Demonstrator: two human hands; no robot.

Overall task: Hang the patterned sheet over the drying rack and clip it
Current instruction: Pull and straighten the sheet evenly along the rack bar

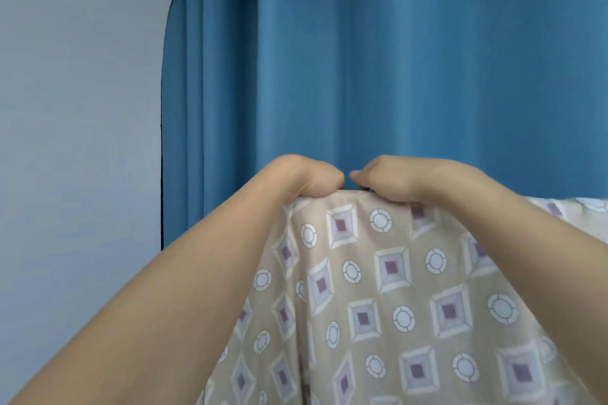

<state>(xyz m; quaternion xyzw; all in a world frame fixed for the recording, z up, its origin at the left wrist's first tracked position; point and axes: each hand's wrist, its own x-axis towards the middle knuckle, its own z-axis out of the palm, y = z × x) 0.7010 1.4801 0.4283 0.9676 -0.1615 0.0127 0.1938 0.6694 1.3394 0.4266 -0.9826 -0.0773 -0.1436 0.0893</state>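
Observation:
The patterned sheet (388,289), beige with purple squares and white circles, hangs down in front of me from a top fold at hand height. My left hand (306,176) bends over that fold at its left end, fingers curled behind the cloth and gripping it. My right hand (385,176) is close beside it, fingers curled down over the same edge, thumb tip pointing left. The two hands nearly touch. The drying rack is hidden under the sheet, and no clip shows.
A blue curtain (362,59) hangs in folds right behind the sheet. A pale wall (79,108) fills the left side. More of the sheet's top edge (579,207) runs off to the right.

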